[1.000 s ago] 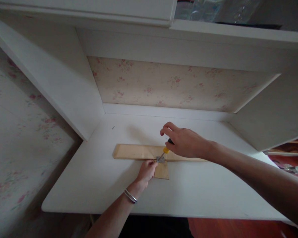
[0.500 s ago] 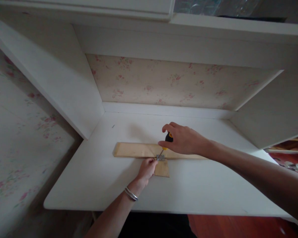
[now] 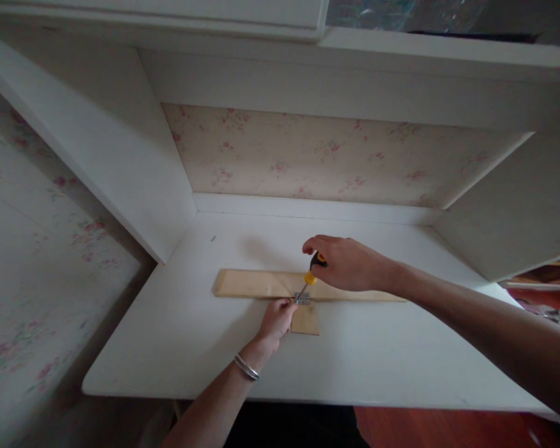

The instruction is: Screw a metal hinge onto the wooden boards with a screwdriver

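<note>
Wooden strip [image 3: 256, 284] under both hands, right hand [image 3: 350, 264] gripping screwdriver [image 3: 310, 277], left hand [image 3: 275, 317] pinching metal hinge [image 3: 301, 300]

Bare, sleeveless forearms; silver bangles [image 3: 246, 366] circle the left wrist.

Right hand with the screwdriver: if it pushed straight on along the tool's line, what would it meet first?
The right hand aims the screwdriver down-left at the small metal hinge joining the two wood pieces. The tip seems already on it, so the hinge comes first, with the left hand just beside; depth is unclear.
</note>
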`<state>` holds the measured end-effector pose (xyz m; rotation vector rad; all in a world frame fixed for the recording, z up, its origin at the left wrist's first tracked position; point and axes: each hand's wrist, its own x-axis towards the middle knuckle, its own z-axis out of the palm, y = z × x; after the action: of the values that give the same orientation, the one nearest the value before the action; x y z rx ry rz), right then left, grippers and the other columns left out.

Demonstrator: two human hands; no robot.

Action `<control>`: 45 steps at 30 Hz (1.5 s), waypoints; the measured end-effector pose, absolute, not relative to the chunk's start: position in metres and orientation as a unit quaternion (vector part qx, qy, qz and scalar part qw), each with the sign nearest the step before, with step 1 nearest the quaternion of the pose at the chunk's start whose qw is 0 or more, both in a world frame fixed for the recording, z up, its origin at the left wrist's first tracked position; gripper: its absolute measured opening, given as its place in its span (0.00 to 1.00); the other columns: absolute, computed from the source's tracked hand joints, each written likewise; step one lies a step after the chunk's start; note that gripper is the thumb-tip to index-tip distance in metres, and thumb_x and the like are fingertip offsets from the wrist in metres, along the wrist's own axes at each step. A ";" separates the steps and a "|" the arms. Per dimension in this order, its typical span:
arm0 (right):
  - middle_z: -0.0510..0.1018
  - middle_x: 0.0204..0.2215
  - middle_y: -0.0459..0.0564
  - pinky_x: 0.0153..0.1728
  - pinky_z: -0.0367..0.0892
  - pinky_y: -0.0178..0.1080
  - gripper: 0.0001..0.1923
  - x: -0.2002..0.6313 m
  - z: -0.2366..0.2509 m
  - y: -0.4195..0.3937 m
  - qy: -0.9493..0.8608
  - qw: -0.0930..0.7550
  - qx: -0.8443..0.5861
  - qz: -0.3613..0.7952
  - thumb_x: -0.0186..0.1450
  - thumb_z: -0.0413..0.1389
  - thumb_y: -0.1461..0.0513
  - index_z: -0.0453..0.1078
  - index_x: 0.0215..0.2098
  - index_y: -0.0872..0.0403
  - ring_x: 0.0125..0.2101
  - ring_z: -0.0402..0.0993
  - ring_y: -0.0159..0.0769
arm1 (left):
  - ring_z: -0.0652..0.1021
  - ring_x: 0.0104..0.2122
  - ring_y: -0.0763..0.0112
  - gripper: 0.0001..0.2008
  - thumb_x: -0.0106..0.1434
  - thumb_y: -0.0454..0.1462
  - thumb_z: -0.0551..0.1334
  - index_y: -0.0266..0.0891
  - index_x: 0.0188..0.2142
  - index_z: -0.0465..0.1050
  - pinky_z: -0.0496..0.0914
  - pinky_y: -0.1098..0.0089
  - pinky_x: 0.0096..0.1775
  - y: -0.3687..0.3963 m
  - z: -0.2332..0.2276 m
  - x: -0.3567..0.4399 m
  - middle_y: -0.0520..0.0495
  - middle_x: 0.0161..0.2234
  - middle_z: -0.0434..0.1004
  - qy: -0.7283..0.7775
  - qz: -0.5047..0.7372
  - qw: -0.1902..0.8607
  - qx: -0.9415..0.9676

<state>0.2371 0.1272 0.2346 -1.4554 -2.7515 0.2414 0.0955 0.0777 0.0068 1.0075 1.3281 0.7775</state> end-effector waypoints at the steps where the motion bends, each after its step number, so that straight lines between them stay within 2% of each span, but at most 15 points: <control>1: 0.73 0.46 0.51 0.35 0.61 0.35 0.20 0.237 0.235 0.128 -0.879 0.009 -0.470 0.084 0.59 0.53 0.63 0.65 0.50 0.53 0.38 0.71 0.39 | 0.58 0.13 0.78 0.11 0.54 0.42 0.57 0.38 0.21 0.62 0.48 0.75 0.15 0.078 0.006 0.095 0.57 0.13 0.54 0.573 0.337 0.607 0.436; 3: 0.74 0.45 0.52 0.34 0.62 0.36 0.20 0.237 0.235 0.128 -0.869 -0.001 -0.487 0.087 0.59 0.55 0.59 0.66 0.50 0.54 0.38 0.72 0.41 | 0.58 0.13 0.78 0.11 0.54 0.42 0.56 0.38 0.21 0.62 0.49 0.75 0.15 0.078 0.006 0.095 0.57 0.13 0.54 0.568 0.339 0.611 0.434; 5: 0.76 0.37 0.52 0.32 0.61 0.37 0.14 0.236 0.235 0.128 -0.865 -0.015 -0.496 0.079 0.64 0.50 0.54 0.70 0.41 0.54 0.35 0.72 0.41 | 0.58 0.13 0.78 0.10 0.54 0.42 0.56 0.38 0.22 0.62 0.49 0.75 0.15 0.078 0.007 0.095 0.57 0.13 0.55 0.569 0.342 0.612 0.431; 7: 0.76 0.34 0.50 0.32 0.61 0.37 0.13 0.236 0.236 0.126 -0.874 -0.015 -0.480 0.073 0.66 0.47 0.56 0.71 0.36 0.53 0.33 0.72 0.39 | 0.59 0.14 0.78 0.10 0.54 0.41 0.57 0.38 0.22 0.62 0.49 0.75 0.15 0.078 0.008 0.095 0.57 0.14 0.55 0.570 0.343 0.611 0.429; 9: 0.75 0.39 0.49 0.32 0.60 0.36 0.10 0.237 0.238 0.125 -0.891 -0.011 -0.447 0.077 0.63 0.49 0.61 0.70 0.40 0.52 0.33 0.72 0.37 | 0.59 0.14 0.78 0.10 0.54 0.41 0.57 0.38 0.22 0.63 0.49 0.75 0.15 0.077 0.008 0.095 0.57 0.14 0.55 0.572 0.343 0.611 0.426; 12: 0.72 0.46 0.50 0.31 0.60 0.36 0.17 0.237 0.239 0.123 -0.893 -0.020 -0.443 0.080 0.59 0.54 0.60 0.67 0.48 0.51 0.33 0.71 0.37 | 0.59 0.14 0.78 0.11 0.54 0.42 0.57 0.38 0.22 0.62 0.49 0.75 0.16 0.077 0.008 0.095 0.57 0.14 0.56 0.575 0.341 0.610 0.425; 16: 0.74 0.39 0.52 0.34 0.61 0.37 0.13 0.237 0.238 0.123 -0.883 -0.015 -0.465 0.058 0.66 0.49 0.56 0.69 0.43 0.54 0.34 0.71 0.39 | 0.59 0.14 0.78 0.11 0.54 0.42 0.57 0.37 0.22 0.63 0.50 0.75 0.16 0.077 0.008 0.095 0.57 0.14 0.56 0.574 0.345 0.605 0.431; 21: 0.70 0.48 0.50 0.33 0.62 0.36 0.16 0.237 0.240 0.123 -0.896 -0.019 -0.437 0.073 0.61 0.54 0.60 0.68 0.48 0.52 0.33 0.72 0.37 | 0.59 0.14 0.78 0.10 0.54 0.41 0.57 0.37 0.22 0.64 0.49 0.75 0.16 0.076 0.010 0.095 0.57 0.13 0.55 0.574 0.342 0.606 0.431; 26: 0.73 0.42 0.52 0.36 0.62 0.38 0.15 0.235 0.240 0.123 -0.889 -0.019 -0.455 0.051 0.67 0.48 0.55 0.70 0.45 0.54 0.37 0.72 0.40 | 0.59 0.14 0.78 0.10 0.54 0.41 0.57 0.38 0.21 0.63 0.49 0.75 0.17 0.076 0.010 0.095 0.57 0.13 0.55 0.572 0.347 0.603 0.435; 30: 0.71 0.47 0.50 0.35 0.62 0.36 0.16 0.236 0.240 0.121 -0.900 -0.021 -0.431 0.057 0.61 0.52 0.62 0.68 0.48 0.52 0.36 0.72 0.38 | 0.59 0.13 0.78 0.11 0.54 0.41 0.57 0.38 0.20 0.63 0.49 0.75 0.17 0.076 0.006 0.095 0.56 0.13 0.56 0.569 0.346 0.599 0.444; 33: 0.69 0.49 0.51 0.35 0.63 0.36 0.19 0.235 0.241 0.121 -0.896 -0.019 -0.439 0.059 0.59 0.53 0.61 0.66 0.50 0.51 0.36 0.72 0.39 | 0.59 0.14 0.78 0.12 0.55 0.41 0.57 0.38 0.20 0.62 0.49 0.74 0.17 0.076 0.003 0.095 0.56 0.13 0.56 0.571 0.347 0.595 0.447; 36: 0.73 0.41 0.53 0.34 0.62 0.38 0.16 0.232 0.241 0.123 -0.875 -0.033 -0.482 0.032 0.64 0.50 0.53 0.69 0.44 0.53 0.36 0.72 0.42 | 0.60 0.14 0.78 0.11 0.55 0.41 0.57 0.38 0.20 0.62 0.49 0.74 0.18 0.076 0.002 0.095 0.56 0.13 0.57 0.573 0.348 0.591 0.448; 39: 0.75 0.39 0.53 0.35 0.62 0.38 0.13 0.231 0.240 0.127 -0.880 -0.046 -0.473 0.021 0.66 0.47 0.57 0.72 0.38 0.53 0.37 0.72 0.41 | 0.61 0.14 0.77 0.11 0.55 0.41 0.57 0.38 0.20 0.62 0.50 0.74 0.17 0.075 0.001 0.095 0.56 0.13 0.57 0.574 0.349 0.588 0.450; 42: 0.72 0.48 0.53 0.38 0.63 0.37 0.19 0.230 0.242 0.128 -0.885 -0.040 -0.463 0.028 0.60 0.51 0.61 0.70 0.49 0.53 0.42 0.71 0.43 | 0.61 0.14 0.77 0.11 0.54 0.42 0.57 0.38 0.20 0.63 0.50 0.74 0.17 0.075 0.001 0.095 0.55 0.13 0.58 0.574 0.349 0.587 0.452; 45: 0.76 0.43 0.55 0.37 0.64 0.40 0.19 0.227 0.246 0.127 -0.867 -0.074 -0.492 0.029 0.61 0.51 0.57 0.72 0.47 0.55 0.40 0.72 0.46 | 0.61 0.14 0.77 0.12 0.54 0.42 0.58 0.38 0.20 0.63 0.50 0.74 0.17 0.075 0.002 0.095 0.55 0.13 0.58 0.573 0.349 0.588 0.451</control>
<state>0.2269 0.1272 0.2459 -1.6225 -2.8611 0.0967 0.0949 0.0746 0.0016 1.0505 1.3355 0.8140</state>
